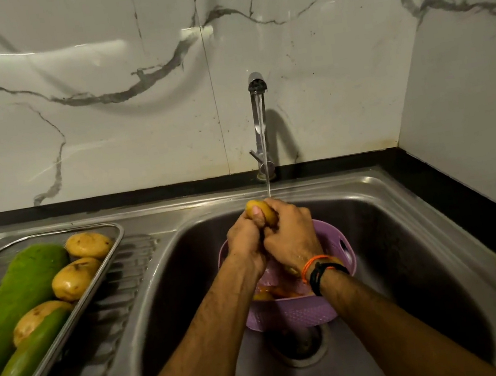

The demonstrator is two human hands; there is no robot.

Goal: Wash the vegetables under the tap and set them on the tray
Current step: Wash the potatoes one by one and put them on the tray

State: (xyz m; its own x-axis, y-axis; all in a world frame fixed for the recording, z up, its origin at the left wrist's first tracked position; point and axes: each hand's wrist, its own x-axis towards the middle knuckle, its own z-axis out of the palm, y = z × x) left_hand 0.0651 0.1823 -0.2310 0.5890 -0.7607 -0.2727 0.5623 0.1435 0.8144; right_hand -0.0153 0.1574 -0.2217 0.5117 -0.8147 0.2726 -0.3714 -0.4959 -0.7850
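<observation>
While water falls from the tap (259,115), a smooth yellow potato (264,209) sits gripped by both the left hand (245,239) and the right hand (293,239), mostly hidden by curled fingers. Below, a perforated lilac basket (291,313) holds half-covered produce in the steel sink (412,260). Left, a steel tray (104,270) carries three potatoes and cut-off green gourds (16,303).

There is only one view — a wide-angle camera on the person's head, so no part of the scene is shared with another view. It looks forward and down, facing the tap (260,121) on the back wall. The tap stands near the middle of the picture, a little above centre. Below the tap the sink (191,293) fills the lower half, seen from close and above. Straight lines bend toward the edges of the picture.
</observation>
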